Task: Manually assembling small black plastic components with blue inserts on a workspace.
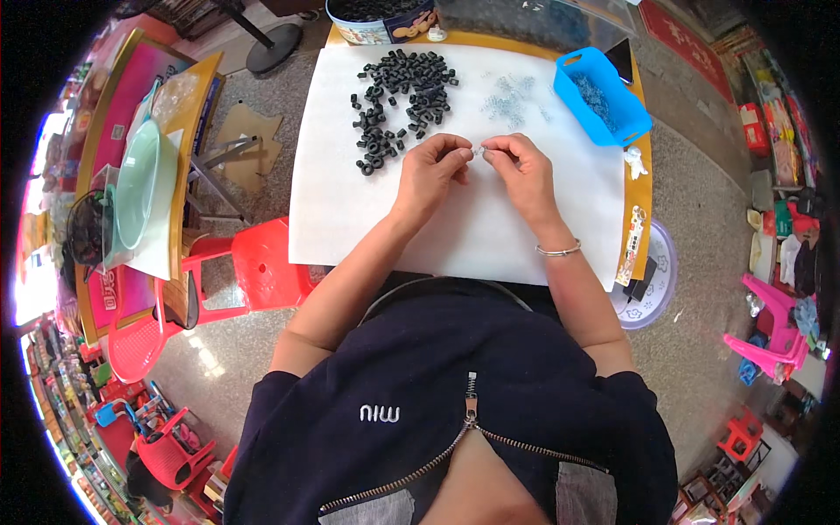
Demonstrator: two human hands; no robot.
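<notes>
Over the middle of the white sheet (560,210), my left hand (432,171) and my right hand (523,173) meet almost fingertip to fingertip. Both are closed in a pinch on a tiny, shiny, see-through piece (478,151); whether it is one piece or two I cannot tell. Ahead of my left hand lies a spread pile of short black ring-shaped parts (411,74). Beyond my right hand, small clear bluish bits (510,98) are scattered on the sheet. A blue plastic basket (570,66) at the far right holds more of these bits.
At the table's far edge stands a round tub (359,33) of black parts. A phone (620,61) and a small white figurine (636,163) are by the basket. Left stand a red stool (262,262) and a side table with a green basin (144,188); a patterned basin (662,271) sits lower right.
</notes>
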